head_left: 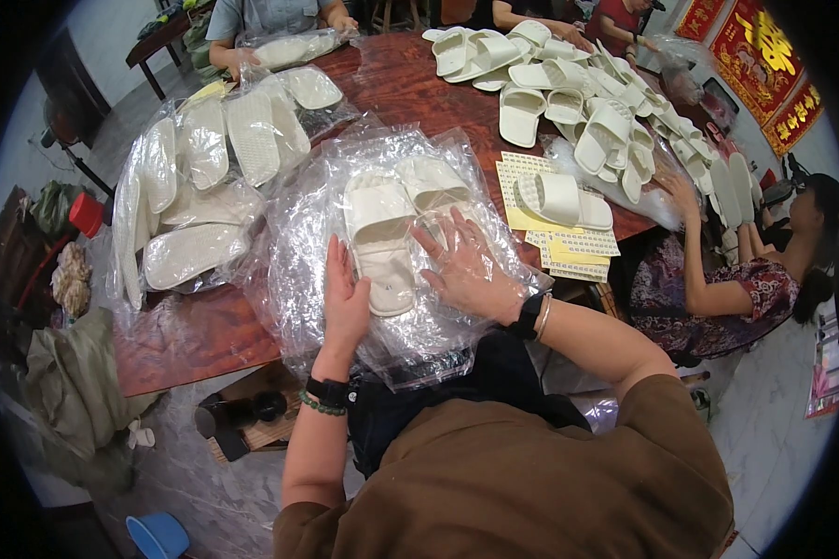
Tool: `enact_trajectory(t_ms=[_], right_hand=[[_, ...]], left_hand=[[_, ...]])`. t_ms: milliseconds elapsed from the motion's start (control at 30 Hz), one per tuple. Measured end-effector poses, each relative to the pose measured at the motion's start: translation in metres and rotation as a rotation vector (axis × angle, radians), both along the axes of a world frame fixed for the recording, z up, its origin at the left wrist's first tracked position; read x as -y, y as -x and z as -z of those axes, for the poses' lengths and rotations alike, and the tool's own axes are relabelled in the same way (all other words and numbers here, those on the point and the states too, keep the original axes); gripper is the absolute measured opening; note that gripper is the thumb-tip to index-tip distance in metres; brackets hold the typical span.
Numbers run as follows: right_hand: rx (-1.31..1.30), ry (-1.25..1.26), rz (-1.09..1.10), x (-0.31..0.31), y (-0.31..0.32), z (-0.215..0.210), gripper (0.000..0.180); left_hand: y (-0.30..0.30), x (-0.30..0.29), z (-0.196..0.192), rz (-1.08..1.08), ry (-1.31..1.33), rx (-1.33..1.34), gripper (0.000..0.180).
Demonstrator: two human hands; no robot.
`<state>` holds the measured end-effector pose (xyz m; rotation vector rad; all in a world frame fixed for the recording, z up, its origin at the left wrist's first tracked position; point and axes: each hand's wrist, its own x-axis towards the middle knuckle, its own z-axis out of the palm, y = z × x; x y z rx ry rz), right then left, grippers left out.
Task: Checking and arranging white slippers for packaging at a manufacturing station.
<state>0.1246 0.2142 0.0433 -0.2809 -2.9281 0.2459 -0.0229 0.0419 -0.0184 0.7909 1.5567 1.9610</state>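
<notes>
A pair of cream slippers lies on a thick pile of clear plastic bags (298,238) in front of me. The left slipper (379,212) shows its strap and its sole, heel toward me. Of the right slipper (435,184), the strap shows, while much of the sole is under my right hand (466,265). That hand is flat with its fingers spread over the slipper and plastic. My left hand (345,298) stands on edge beside the left slipper's heel, fingers stretched out. Whether the pair is inside a bag or on top, I cannot tell.
Bagged slippers (200,252) pile up at the left of the reddish wooden table (191,340). Loose slippers (606,130) heap at the far right. One pair rests on yellow sticker sheets (569,247). Co-workers sit across and at the right; a blue bucket (158,536) stands on the floor.
</notes>
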Motion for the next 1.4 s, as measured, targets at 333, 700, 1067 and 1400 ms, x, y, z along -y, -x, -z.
enact_trajectory(t_ms=[333, 700, 1067, 1400], right_hand=[[0.289, 0.132, 0.045, -0.018, 0.046, 0.003, 0.06], [0.143, 0.185, 0.097, -0.017, 0.064, 0.002, 0.076], [0.057, -0.002, 0.006, -0.017, 0.056, 0.026, 0.067], [0.166, 0.124, -0.32, -0.013, 0.04, -0.001, 0.049]], left_hand=[[0.0, 0.0, -0.002, 0.002, -0.042, 0.047, 0.09], [0.0, 0.002, -0.023, -0.061, 0.021, 0.166, 0.071], [0.044, -0.03, -0.103, -0.191, 0.439, -1.197, 0.061], [0.131, -0.084, -0.039, 0.26, 0.572, -0.472, 0.065]])
